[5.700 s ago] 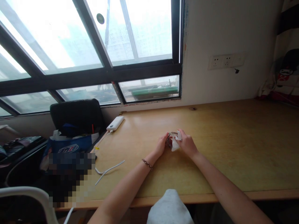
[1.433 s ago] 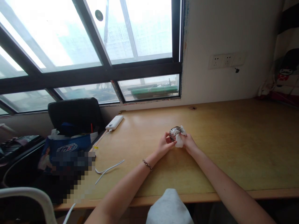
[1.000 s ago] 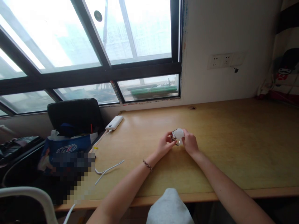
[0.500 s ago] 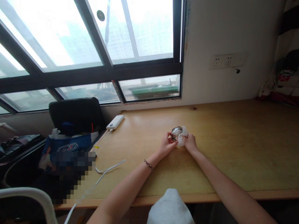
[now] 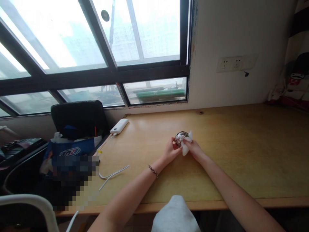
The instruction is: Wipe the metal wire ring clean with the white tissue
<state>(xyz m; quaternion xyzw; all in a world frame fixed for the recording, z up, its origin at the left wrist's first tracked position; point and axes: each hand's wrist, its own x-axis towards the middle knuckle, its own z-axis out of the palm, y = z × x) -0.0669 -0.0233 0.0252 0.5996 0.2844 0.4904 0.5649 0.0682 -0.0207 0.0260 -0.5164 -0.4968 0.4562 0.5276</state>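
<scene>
While the left hand (image 5: 170, 152) curls its fingers around one side of a shiny, rounded silvery object (image 5: 180, 138) with dark edges, the right hand (image 5: 195, 150) is bent closed on a soft white tissue (image 5: 185, 149), pressing it against the object's other side. From where I stand, both hands meet over the middle of the wooden table (image 5: 241, 154), with the shiny object between them; I can't tell whether it touches the tabletop. Fingers and tissue hide much of it, and a small reddish patch shows by the left fingertips. A braided bracelet (image 5: 153, 171) circles the left wrist. Off to the person's left, a white power bank (image 5: 119, 126) lies near the table's far corner with a cord plugged into it, and a white cable (image 5: 118, 172) lies doubled back nearer the front. Beside the table, a blue bag (image 5: 70, 151) sits in front of a black chair back (image 5: 77, 116), below the dark-framed window (image 5: 145, 72). On the wall to the right is a socket panel (image 5: 236, 63).
</scene>
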